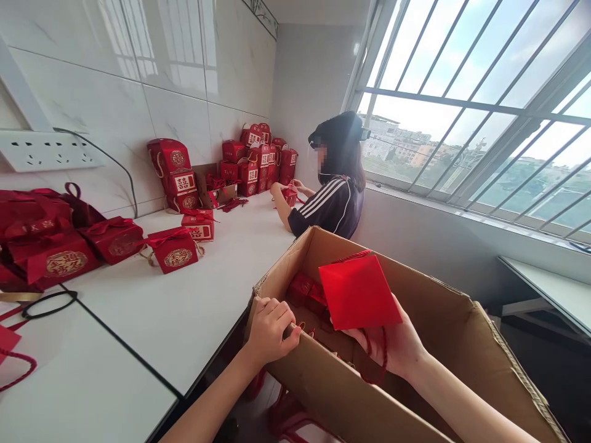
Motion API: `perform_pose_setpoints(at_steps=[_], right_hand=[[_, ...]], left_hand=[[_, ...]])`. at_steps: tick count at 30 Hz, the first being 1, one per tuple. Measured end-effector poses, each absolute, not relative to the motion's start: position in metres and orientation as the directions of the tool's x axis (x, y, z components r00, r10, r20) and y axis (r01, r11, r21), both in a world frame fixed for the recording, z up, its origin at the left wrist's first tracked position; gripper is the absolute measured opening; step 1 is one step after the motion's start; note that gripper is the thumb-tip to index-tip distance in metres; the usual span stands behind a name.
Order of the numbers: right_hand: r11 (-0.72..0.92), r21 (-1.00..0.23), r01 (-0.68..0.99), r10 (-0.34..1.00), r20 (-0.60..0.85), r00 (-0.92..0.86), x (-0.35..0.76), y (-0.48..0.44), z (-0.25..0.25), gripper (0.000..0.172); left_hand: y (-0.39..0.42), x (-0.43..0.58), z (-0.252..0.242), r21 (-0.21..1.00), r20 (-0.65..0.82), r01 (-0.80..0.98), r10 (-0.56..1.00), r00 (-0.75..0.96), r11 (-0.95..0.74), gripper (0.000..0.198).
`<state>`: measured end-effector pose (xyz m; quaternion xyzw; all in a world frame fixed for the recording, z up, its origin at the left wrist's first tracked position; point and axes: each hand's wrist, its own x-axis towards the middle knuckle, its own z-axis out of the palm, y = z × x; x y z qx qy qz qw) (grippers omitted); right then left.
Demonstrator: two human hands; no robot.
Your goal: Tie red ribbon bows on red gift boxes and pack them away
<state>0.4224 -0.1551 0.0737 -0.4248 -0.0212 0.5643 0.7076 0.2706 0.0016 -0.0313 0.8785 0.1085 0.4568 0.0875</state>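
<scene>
My left hand [271, 330] is closed over the near left rim of a big cardboard box [323, 387]. Inside the box opening, my right hand [397, 344] holds a red gift box [360, 292] with its plain red face turned up. Dark red cord handles hang from this gift box, past my palm and along its far edge. Below it, at the left end of the cardboard box, lie a few more red gift boxes [305, 292], partly in shadow. My right fingers are mostly hidden behind the held gift box.
Several red gift boxes with gold print [173, 249] stand on the white table [231, 264], more stacked along the wall. A co-worker [335, 191] at the far end handles a small red box. A black cord loop [48, 304] lies at left; a power strip [50, 151] is on the wall.
</scene>
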Motion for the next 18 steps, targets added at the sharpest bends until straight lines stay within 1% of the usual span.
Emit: perform_pose_setpoints(at_steps=[7, 13, 18], right_hand=[[0.048, -0.656, -0.753, 0.817, -0.409, 0.408, 0.433, -0.158, 0.06, 0.022], [0.119, -0.653, -0.748, 0.753, -0.432, 0.497, 0.452, -0.16, 0.046, 0.016], [0.137, -0.644, -0.753, 0.731, -0.447, 0.515, 0.454, -0.158, 0.046, 0.019]], left_hand=[[0.002, 0.273, -0.037, 0.256, 0.817, 0.109, 0.275, 0.507, -0.961, 0.02], [0.003, 0.279, -0.05, 0.267, 0.872, 0.069, 0.272, 0.407, -0.961, 0.025], [0.004, 0.28, -0.051, 0.259, 0.871, 0.072, 0.265, 0.415, -0.963, 0.024]])
